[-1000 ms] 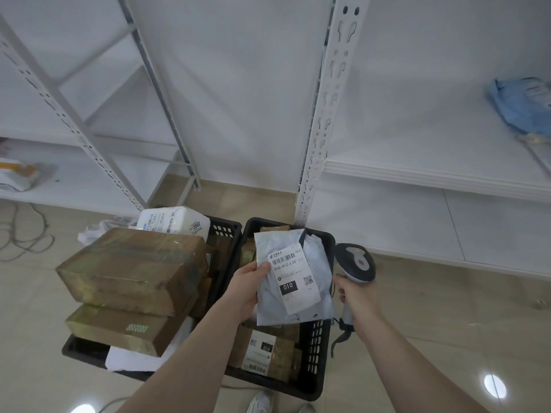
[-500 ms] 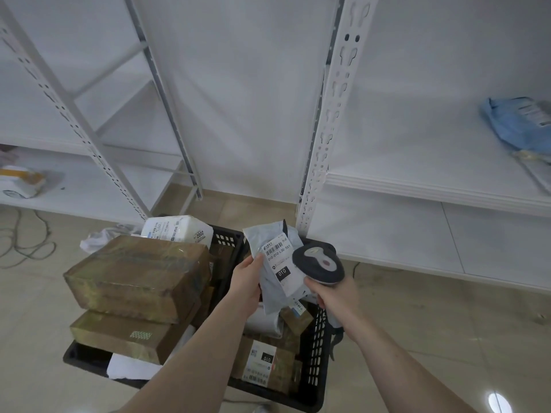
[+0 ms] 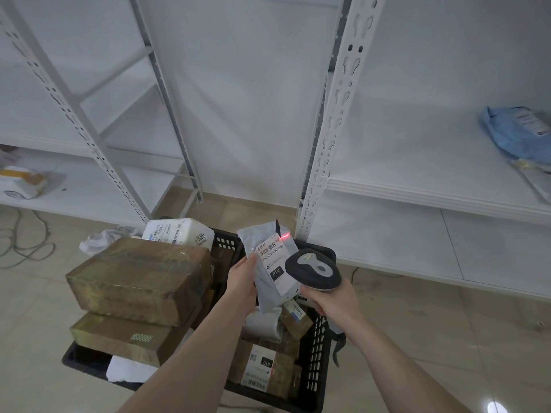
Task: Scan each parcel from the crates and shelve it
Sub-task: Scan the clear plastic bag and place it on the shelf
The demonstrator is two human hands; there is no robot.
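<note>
Your left hand point(image 3: 243, 281) pinches the left edge of a flat grey plastic mailer bag point(image 3: 269, 272), thumb on the front face beside its white printed shipping label point(image 3: 274, 263), the other fingers hidden behind. The mailer is held up, clear of the black slotted plastic crate point(image 3: 316, 353) below it, with its long axis near upright and tipped a little to the left.

Your right hand point(image 3: 335, 302) is curled round the grip of a grey-and-black handheld barcode scanner point(image 3: 313, 271); the trigger finger is hidden, so you cannot tell whether it is pressed. The scanner head sits just beside the label's right edge, nearly touching it.

The key relation: the red scan spot point(image 3: 285, 235) falls at the label's upper right corner, above and to the right of the barcode. Judged from this, the scan is in progress but off target; the beam needs to come down and left across the bars.

The white metal shelf board point(image 3: 417, 162) lies up and to the right, nearer your right hand, with a blue plastic parcel point(image 3: 515, 135) at its far end. To the left, stacked brown tape-wrapped cardboard boxes point(image 3: 140, 281) fill the neighbouring crate.
</note>
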